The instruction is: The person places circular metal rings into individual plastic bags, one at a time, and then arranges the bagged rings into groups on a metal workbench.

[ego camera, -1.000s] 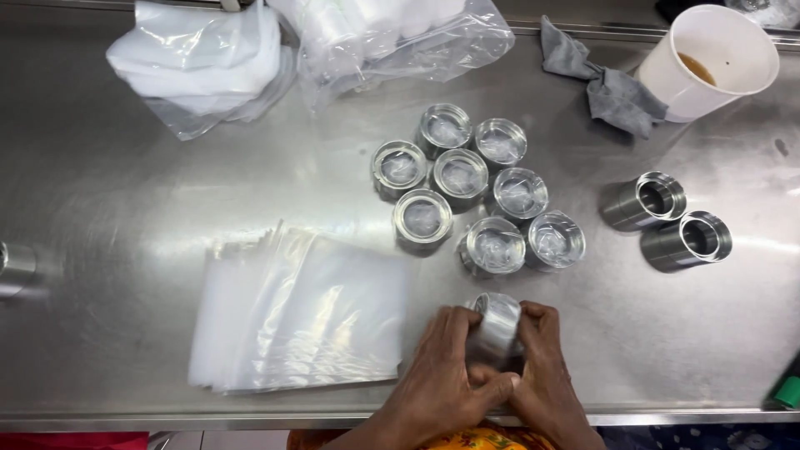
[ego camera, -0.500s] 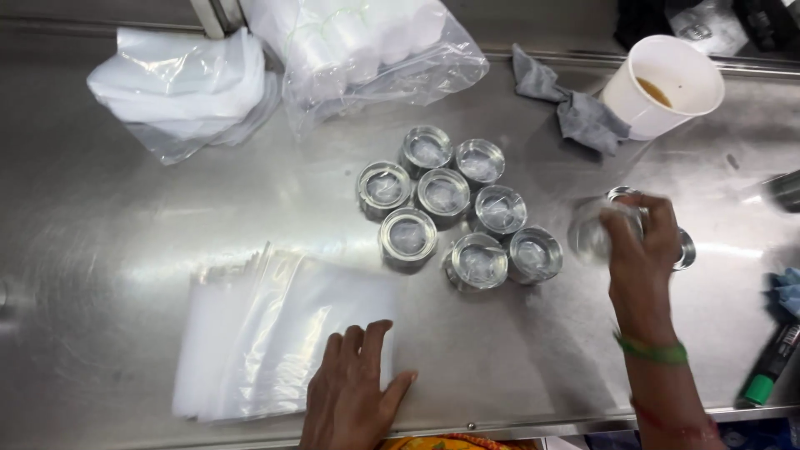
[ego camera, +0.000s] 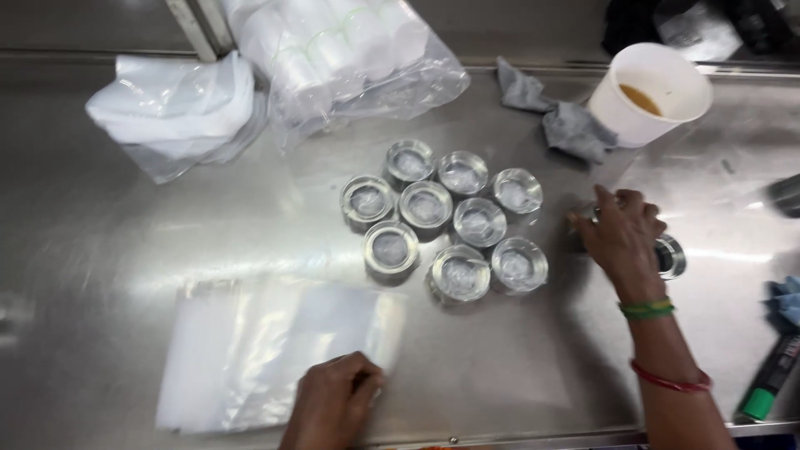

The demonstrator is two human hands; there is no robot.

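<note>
My right hand (ego camera: 621,233) lies over a small metal cylinder on the right of the steel table (ego camera: 125,250), fingers curled around it. A second cylinder (ego camera: 672,257) lies on its side just beside the hand. To their left, several similar metal cups (ego camera: 450,218) stand upright in a tight cluster. My left hand (ego camera: 335,402) is at the near edge, fingers curled on the right corner of a flat stack of clear plastic bags (ego camera: 258,350).
A white paper cup (ego camera: 658,87) with brown liquid and a grey rag (ego camera: 567,125) sit at the back right. A bag of white rolls (ego camera: 350,58) and crumpled plastic (ego camera: 179,108) lie at the back left. A green-capped marker (ego camera: 771,383) and blue cloth (ego camera: 785,302) are at the right edge.
Both hands held one metal cylinder at the near edge. My right hand then carried it right, down to the lying cylinders, while my left hand went to the plastic bags and curled.
</note>
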